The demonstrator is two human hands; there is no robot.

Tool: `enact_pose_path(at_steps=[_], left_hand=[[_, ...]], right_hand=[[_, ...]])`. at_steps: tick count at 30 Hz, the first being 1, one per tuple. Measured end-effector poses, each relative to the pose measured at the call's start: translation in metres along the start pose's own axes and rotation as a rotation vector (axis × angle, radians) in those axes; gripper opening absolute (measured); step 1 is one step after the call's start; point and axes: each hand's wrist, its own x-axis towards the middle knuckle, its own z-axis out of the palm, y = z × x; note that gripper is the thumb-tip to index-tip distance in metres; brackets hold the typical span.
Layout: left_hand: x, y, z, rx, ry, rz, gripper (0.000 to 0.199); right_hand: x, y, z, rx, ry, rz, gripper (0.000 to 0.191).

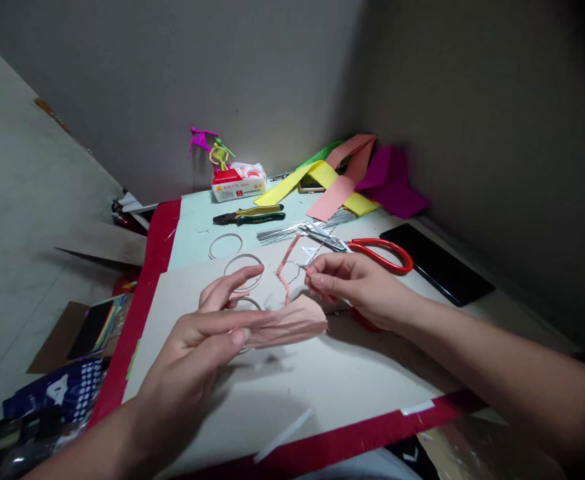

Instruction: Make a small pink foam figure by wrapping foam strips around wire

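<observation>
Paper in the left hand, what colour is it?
The paper is pale salmon pink, best seen in the head view.

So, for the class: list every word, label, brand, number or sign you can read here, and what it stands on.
No word, brand or number reads clearly.
Red-and-white cardboard box: printed characters, too small.
Metal pliers with green-and-yellow handles: pale handle marking, too blurred.
Dark-blue bag with white dots: white shape, no readable words.

The left hand partly covers the nearest ring; the right hand (forearm cut off) hides part of the scissors. Near the far edge of the surface, the box's finer print is illegible.
</observation>
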Motion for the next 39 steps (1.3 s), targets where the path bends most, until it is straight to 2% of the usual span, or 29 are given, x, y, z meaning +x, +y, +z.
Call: enact_pose_path(at_steps=[2, 6, 11, 14, 17, 19, 21, 22, 25, 28, 30, 34, 39], left_hand=[[-0.001, 0.007, 0.002, 0.112, -0.036, -0.017, 0.03], [0.002, 0.014, 0.008, 0.299, -0.103, -0.084, 0.028], [0.007, 0.014, 0.013, 0.243, -0.068, -0.093, 0.026], [0.012, 0.013, 0.016, 0.188, -0.01, -0.157, 0.023], [0.019, 0.013, 0.019, 0.185, 0.017, -0.145, 0.021], [0.021, 0.014, 0.02, 0.197, 0.009, -0.127, 0.02], [0.022, 0.016, 0.02, 0.224, 0.009, -0.113, 0.02], [0.022, 0.016, 0.019, 0.246, 0.019, -0.107, 0.02], [0.023, 0.015, 0.017, 0.3, 0.062, -0.101, 0.02], [0.025, 0.011, 0.017, 0.306, 0.067, -0.096, 0.021], [0.026, 0.009, 0.017, 0.293, 0.042, -0.1, 0.021], [0.027, 0.006, 0.019, 0.309, 0.001, -0.185, 0.023], [0.026, 0.001, 0.018, 0.312, 0.023, -0.201, 0.023]], right_hand=[[-0.001, 0.006, 0.007, 0.147, -0.072, 0.031, 0.024], [-0.006, 0.009, 0.019, 0.292, -0.154, 0.075, 0.023], [-0.012, 0.008, 0.026, 0.297, -0.191, 0.074, 0.023], [-0.014, 0.01, 0.027, 0.327, -0.136, 0.04, 0.024], [-0.015, 0.009, 0.025, 0.375, -0.06, 0.001, 0.028], [-0.015, 0.007, 0.022, 0.376, -0.014, -0.032, 0.022], [-0.015, 0.004, 0.018, 0.38, 0.015, -0.066, 0.007], [-0.016, 0.003, 0.017, 0.391, 0.015, -0.088, 0.007], [-0.018, 0.001, 0.016, 0.436, -0.037, -0.146, 0.031], [-0.022, 0.004, 0.019, 0.44, -0.061, -0.099, 0.025], [-0.024, 0.006, 0.023, 0.441, -0.016, -0.061, 0.018], [-0.023, 0.007, 0.027, 0.471, 0.089, -0.057, 0.019], [-0.019, 0.006, 0.025, 0.495, 0.095, -0.034, 0.021]])
